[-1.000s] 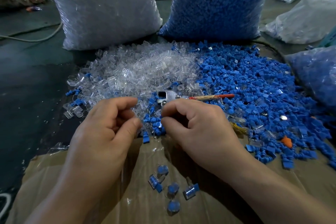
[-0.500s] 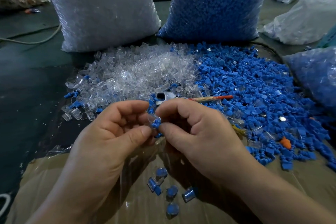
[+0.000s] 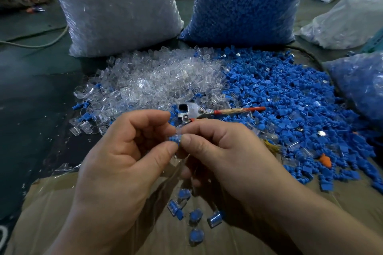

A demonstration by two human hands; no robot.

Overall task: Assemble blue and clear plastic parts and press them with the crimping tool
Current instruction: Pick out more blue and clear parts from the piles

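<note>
**Both hands on one small piece**

My left hand [image 3: 124, 157] and right hand [image 3: 223, 155] meet above the cardboard sheet [image 3: 62, 213]. Thumb and forefinger of each pinch the same blue-and-clear piece [image 3: 175, 138], and my other fingers are curled in. The crimping tool [image 3: 192, 111] lies just beyond my knuckles, where the clear pile [image 3: 157, 80] meets the blue pile [image 3: 290, 105], its red handle pointing right. Five assembled pieces [image 3: 195, 215] lie on the cardboard under my hands. A bag of clear parts [image 3: 116, 6] and a bag of blue parts [image 3: 244, 2] stand behind the piles.
</note>
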